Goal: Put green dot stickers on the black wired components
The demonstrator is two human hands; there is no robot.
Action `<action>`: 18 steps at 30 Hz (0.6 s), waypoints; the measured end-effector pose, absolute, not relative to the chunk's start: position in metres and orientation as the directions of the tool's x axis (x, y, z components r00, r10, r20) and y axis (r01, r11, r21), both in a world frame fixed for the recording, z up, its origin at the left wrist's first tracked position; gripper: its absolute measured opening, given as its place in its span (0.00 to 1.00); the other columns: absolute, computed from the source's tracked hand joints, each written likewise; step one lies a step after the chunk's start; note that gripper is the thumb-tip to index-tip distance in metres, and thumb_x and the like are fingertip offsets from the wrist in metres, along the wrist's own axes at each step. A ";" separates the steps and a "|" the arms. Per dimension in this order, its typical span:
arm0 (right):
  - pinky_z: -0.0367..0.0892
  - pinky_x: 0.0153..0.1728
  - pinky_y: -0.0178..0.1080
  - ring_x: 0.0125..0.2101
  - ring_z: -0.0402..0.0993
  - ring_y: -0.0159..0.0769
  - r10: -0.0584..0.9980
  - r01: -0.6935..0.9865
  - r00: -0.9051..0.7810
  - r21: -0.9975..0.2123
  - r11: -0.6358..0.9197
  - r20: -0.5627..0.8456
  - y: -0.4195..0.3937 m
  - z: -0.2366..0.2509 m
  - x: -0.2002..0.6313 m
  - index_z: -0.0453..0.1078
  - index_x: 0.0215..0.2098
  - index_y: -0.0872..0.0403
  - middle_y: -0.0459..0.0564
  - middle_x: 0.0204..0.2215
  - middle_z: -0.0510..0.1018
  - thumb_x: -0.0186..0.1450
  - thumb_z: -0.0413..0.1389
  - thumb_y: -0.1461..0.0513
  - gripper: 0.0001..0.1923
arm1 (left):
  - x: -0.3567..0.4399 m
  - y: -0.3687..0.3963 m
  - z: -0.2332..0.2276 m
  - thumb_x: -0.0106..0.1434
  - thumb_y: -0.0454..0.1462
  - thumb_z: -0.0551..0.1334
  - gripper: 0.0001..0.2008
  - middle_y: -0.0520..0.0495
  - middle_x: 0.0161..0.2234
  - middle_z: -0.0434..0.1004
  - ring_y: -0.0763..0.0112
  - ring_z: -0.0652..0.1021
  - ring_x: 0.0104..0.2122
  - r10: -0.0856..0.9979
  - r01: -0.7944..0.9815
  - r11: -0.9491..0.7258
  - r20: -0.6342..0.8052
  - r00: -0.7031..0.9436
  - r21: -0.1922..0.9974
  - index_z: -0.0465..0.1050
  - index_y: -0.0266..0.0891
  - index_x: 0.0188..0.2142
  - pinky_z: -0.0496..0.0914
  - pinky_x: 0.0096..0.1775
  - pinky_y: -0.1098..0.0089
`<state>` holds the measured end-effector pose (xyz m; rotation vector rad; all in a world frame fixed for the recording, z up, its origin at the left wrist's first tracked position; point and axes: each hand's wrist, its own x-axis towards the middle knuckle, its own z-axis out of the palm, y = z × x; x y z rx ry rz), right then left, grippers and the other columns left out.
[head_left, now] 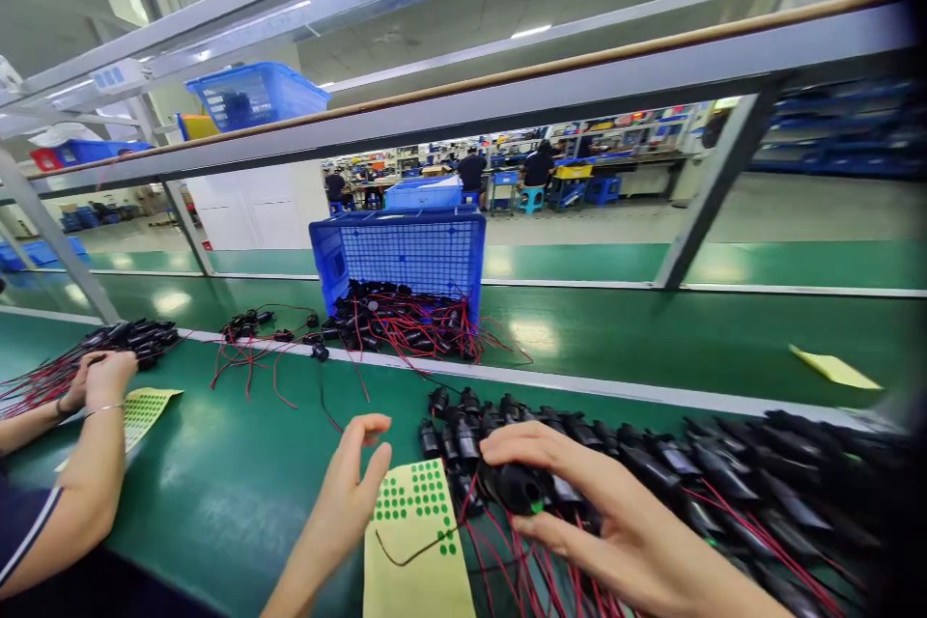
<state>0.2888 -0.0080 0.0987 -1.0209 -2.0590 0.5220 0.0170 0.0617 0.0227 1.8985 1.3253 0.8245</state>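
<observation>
My right hand [601, 517] grips a black round part [519, 488] with red and black wires; a green dot sticker sits on its lower edge. That part lies at the near end of a long row of similar black wired parts [652, 463]. My left hand [348, 492] hovers with fingers apart at the left edge of a yellowish sheet of green dot stickers [416, 526], holding nothing that I can see.
A blue crate [402, 256] lies tipped on the green belt with black wired parts [391, 323] spilling out. At the left a co-worker's hands [101, 381] work over another pile and sticker sheet [145, 410]. A yellow sheet [832, 367] lies far right.
</observation>
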 end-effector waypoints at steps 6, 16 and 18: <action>0.76 0.50 0.42 0.45 0.82 0.44 0.939 0.699 -0.271 -0.627 0.344 0.213 -0.052 0.123 0.414 0.78 0.49 0.39 0.51 0.45 0.84 0.64 0.62 0.53 0.15 | 0.010 0.078 -0.026 0.58 0.43 0.63 0.30 0.30 0.60 0.68 0.44 0.65 0.63 0.917 0.729 -0.267 -0.067 0.394 0.630 0.65 0.32 0.58 0.57 0.64 0.51; 0.61 0.18 0.30 0.17 0.66 0.29 0.970 0.832 0.023 -0.543 0.114 0.240 -0.037 0.070 0.481 0.75 0.25 0.51 0.40 0.15 0.70 0.61 0.63 0.57 0.09 | 0.015 0.092 -0.025 0.58 0.37 0.59 0.08 0.46 0.39 0.70 0.58 0.72 0.43 0.873 0.759 -0.290 -0.163 0.459 0.583 0.67 0.41 0.38 0.67 0.48 0.60; 0.58 0.15 0.30 0.14 0.63 0.28 0.907 0.819 0.060 -0.539 0.194 0.417 -0.034 0.036 0.473 0.72 0.20 0.51 0.39 0.13 0.66 0.61 0.64 0.51 0.17 | 0.013 0.090 -0.017 0.61 0.38 0.56 0.05 0.48 0.37 0.70 0.62 0.73 0.39 0.874 0.749 -0.266 -0.176 0.453 0.607 0.65 0.42 0.37 0.69 0.45 0.64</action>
